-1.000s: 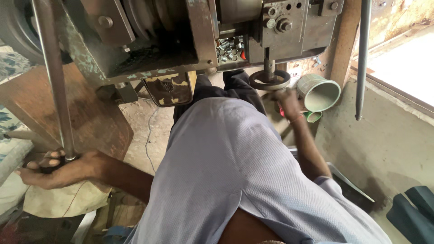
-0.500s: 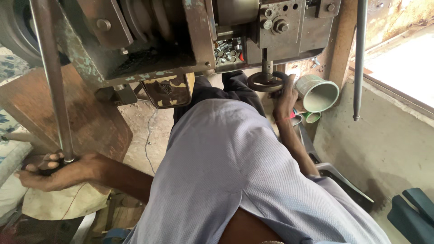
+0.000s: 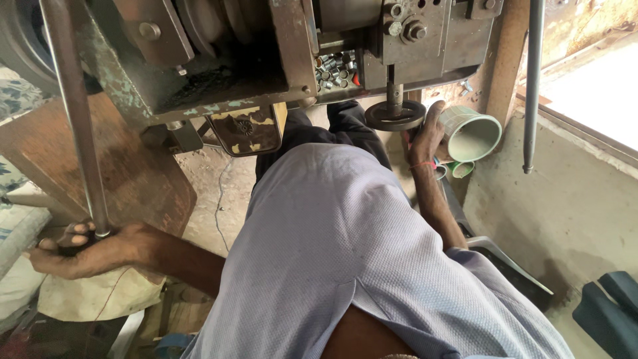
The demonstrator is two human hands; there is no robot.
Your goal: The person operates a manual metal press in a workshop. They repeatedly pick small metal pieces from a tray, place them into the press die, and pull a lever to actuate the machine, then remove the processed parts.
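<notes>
My left hand [image 3: 86,249] is closed around the dark knob at the lower end of a long steel lever [image 3: 73,113] that rises to the top left. My right hand [image 3: 425,136] reaches up beside a round black handwheel [image 3: 395,114] on a vertical shaft under the machine, its fingers curled at the wheel's right rim. A heavy, worn metal machine [image 3: 266,53] fills the top of the view. Several small metal parts [image 3: 335,70] lie in an opening of its body. My torso in a light blue shirt [image 3: 345,252] covers the middle.
A pale green cup [image 3: 473,133] lies on its side right of my right hand, with smaller cups [image 3: 458,169] below it. A thin vertical rod [image 3: 531,86] hangs at the right by a concrete ledge [image 3: 565,193]. A brown wooden board [image 3: 133,173] leans at left.
My right hand has risen from near the green cup to the handwheel's rim. My left hand has stayed on the lever's knob. The view shifted slightly.
</notes>
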